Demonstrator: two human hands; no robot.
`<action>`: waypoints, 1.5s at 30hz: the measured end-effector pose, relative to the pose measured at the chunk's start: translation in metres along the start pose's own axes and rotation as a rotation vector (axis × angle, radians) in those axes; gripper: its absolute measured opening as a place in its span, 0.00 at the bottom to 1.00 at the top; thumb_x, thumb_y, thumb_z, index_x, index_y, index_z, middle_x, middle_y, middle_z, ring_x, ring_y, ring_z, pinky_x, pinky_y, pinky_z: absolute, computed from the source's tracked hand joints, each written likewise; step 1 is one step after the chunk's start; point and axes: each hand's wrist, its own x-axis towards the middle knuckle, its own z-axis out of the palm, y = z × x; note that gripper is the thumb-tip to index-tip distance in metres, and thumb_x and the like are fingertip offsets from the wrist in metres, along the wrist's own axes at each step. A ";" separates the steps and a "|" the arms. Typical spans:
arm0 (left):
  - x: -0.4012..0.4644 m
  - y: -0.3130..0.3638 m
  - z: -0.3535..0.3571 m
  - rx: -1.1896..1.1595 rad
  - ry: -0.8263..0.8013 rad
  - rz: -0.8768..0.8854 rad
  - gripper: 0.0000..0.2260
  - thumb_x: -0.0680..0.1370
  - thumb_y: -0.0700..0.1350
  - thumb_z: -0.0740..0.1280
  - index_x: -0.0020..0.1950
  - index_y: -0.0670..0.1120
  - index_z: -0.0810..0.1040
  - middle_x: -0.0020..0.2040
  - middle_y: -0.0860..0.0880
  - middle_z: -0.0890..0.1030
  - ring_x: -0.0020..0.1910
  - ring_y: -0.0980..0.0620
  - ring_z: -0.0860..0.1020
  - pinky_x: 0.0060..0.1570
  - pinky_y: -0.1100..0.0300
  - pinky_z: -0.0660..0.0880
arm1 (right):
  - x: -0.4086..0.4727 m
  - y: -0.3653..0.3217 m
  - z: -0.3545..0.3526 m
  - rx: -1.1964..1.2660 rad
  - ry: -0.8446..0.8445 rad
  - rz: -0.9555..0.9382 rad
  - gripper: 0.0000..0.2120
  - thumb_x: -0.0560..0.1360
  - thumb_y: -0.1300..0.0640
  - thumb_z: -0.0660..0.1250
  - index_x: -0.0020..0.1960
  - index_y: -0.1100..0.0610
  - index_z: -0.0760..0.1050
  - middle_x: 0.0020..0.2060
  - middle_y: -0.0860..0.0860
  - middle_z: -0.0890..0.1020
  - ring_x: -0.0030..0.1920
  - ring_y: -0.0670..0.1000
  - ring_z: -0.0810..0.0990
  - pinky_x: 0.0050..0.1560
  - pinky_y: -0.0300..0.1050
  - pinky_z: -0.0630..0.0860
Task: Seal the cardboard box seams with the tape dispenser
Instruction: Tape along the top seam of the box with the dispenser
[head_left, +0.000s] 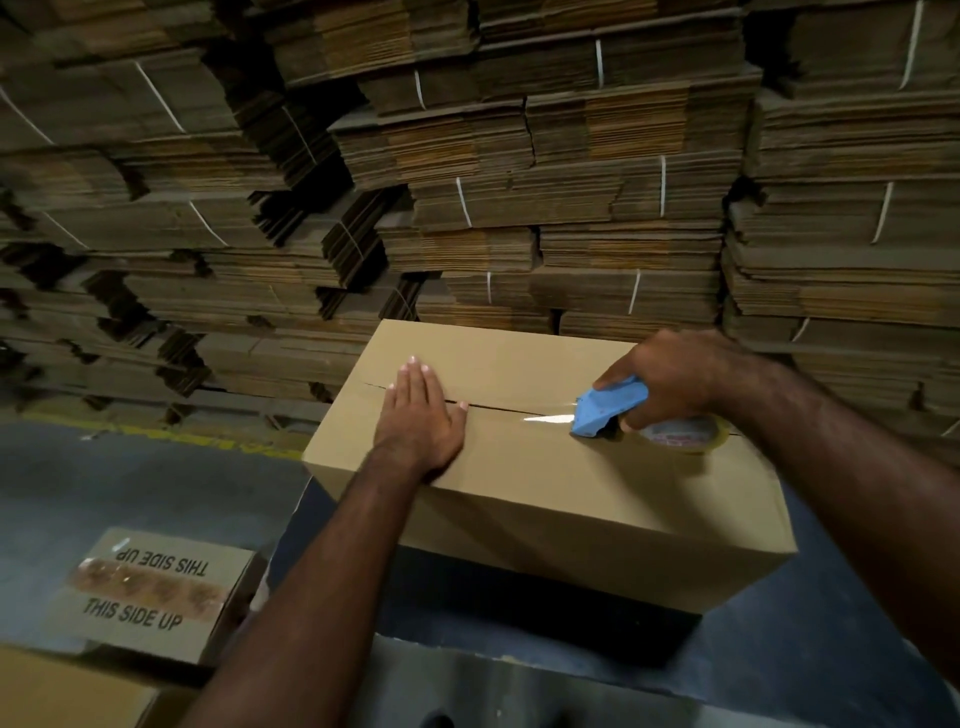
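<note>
A plain brown cardboard box (545, 467) stands on a dark surface in front of me, its top flaps closed along a middle seam (498, 409). My left hand (421, 415) lies flat on the top, fingers together, pressing across the seam near its left part. My right hand (675, 382) grips a blue tape dispenser (608, 408) with a roll of clear tape (685, 439), pressed onto the seam at the right part of the box. A shiny strip of clear tape (545, 417) shows on the seam just left of the dispenser.
A smaller box printed "THIS SIDE UP" (140, 592), sealed with brown tape, sits at the lower left on the grey floor. Tall stacks of flattened, strapped cardboard (519, 182) fill the whole background right behind the box. A yellow floor line (156, 434) runs at the left.
</note>
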 end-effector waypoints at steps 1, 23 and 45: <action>-0.008 0.005 0.002 -0.015 -0.019 0.022 0.34 0.82 0.61 0.42 0.79 0.39 0.39 0.80 0.38 0.38 0.79 0.42 0.39 0.78 0.47 0.43 | -0.001 -0.001 0.000 0.000 -0.004 -0.001 0.31 0.67 0.34 0.69 0.69 0.33 0.68 0.61 0.40 0.78 0.58 0.47 0.75 0.54 0.51 0.76; -0.044 0.074 0.009 -0.042 -0.041 0.494 0.32 0.83 0.60 0.44 0.81 0.43 0.47 0.82 0.44 0.45 0.80 0.49 0.44 0.77 0.52 0.43 | -0.001 -0.006 -0.004 0.017 -0.003 0.021 0.31 0.68 0.36 0.70 0.70 0.36 0.68 0.62 0.43 0.78 0.60 0.49 0.75 0.57 0.51 0.75; -0.020 0.080 -0.003 -0.051 -0.100 0.601 0.31 0.79 0.56 0.43 0.82 0.48 0.44 0.82 0.51 0.43 0.80 0.55 0.43 0.77 0.55 0.41 | 0.001 -0.001 -0.004 0.034 -0.002 0.007 0.32 0.66 0.36 0.70 0.69 0.35 0.69 0.63 0.44 0.78 0.59 0.50 0.75 0.51 0.48 0.72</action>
